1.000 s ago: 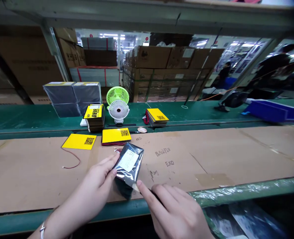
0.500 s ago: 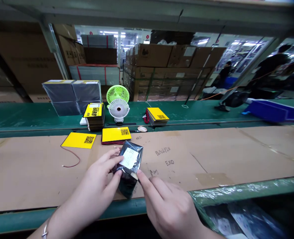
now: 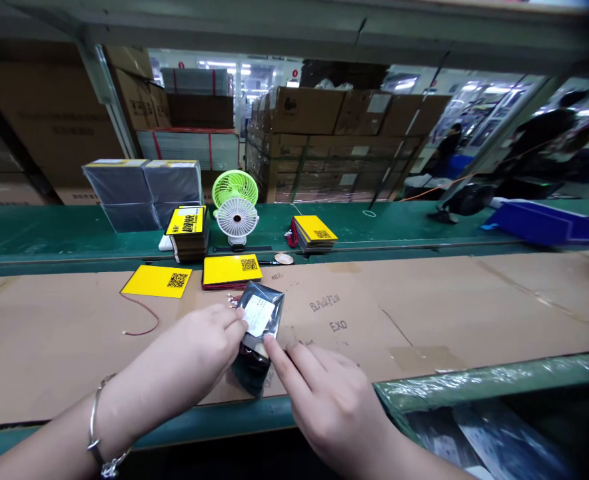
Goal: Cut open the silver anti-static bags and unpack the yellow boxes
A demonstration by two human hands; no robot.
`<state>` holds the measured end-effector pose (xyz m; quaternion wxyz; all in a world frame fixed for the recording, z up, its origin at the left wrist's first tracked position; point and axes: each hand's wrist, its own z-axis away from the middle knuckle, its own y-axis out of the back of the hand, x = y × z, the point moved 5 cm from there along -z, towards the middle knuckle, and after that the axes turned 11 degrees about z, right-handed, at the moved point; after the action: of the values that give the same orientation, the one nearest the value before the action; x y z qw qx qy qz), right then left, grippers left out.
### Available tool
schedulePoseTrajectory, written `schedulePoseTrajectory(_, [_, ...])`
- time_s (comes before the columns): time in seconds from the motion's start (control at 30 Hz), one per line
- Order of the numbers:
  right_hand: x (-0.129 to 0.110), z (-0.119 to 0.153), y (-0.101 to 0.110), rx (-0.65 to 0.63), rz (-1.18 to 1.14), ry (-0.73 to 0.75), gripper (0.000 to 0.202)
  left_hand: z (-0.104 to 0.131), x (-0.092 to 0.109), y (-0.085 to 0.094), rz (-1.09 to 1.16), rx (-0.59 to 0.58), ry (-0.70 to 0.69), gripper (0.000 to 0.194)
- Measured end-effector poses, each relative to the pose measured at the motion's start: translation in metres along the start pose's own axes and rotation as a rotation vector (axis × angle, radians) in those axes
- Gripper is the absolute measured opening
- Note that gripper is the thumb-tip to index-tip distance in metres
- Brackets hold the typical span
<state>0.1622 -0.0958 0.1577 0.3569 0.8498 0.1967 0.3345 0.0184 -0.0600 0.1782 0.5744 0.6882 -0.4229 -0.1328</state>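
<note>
A shiny black wrapped package point(image 3: 270, 308) with a white label point(image 3: 258, 316) lies near the front edge of the cardboard-covered bench, its dark lower part hanging toward me. My left hand point(image 3: 207, 350) has its fingers closed together at the package's left side, over the label's edge. From the right, my right hand point(image 3: 324, 393) touches the package's lower edge with an outstretched index finger, the other fingers curled. Just behind is a stack of yellow cards point(image 3: 232, 270) with QR code and red wires. One yellow card point(image 3: 158, 281) with a thin wire lies to the left.
Farther back on the green shelf stand wrapped grey blocks point(image 3: 124, 187), a yellow-topped stack point(image 3: 188, 233), a white fan point(image 3: 237, 219), a green fan point(image 3: 234, 183), more yellow cards point(image 3: 316, 230) and a blue bin point(image 3: 544, 222). Plastic bags point(image 3: 489, 433) are at the lower right.
My left hand has turned, its thumb no longer showing on the package's front, and more of the forearm and bracelet shows. The right index finger has shifted slightly left along the lower edge.
</note>
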Motion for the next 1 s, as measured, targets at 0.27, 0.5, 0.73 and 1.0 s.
schedulePoseTrajectory(0.27, [0.002,0.003,-0.002,0.015,0.074,-0.002,0.041,0.005,-0.004,-0.007,-0.069,0.035,-0.032,0.021])
schedulePoseTrajectory(0.5, [0.029,0.022,-0.014,0.016,-0.008,-0.097,0.042,0.004,-0.014,-0.005,0.124,0.199,0.188,0.015])
schedulePoseTrajectory(0.73, [0.046,0.014,-0.015,0.029,-0.285,-0.189,0.035,-0.015,-0.011,-0.011,0.144,0.223,0.286,0.019])
schedulePoseTrajectory(1.0, [0.068,0.005,-0.035,0.023,-0.374,-0.224,0.029,-0.017,-0.025,-0.016,0.217,0.422,0.301,0.019])
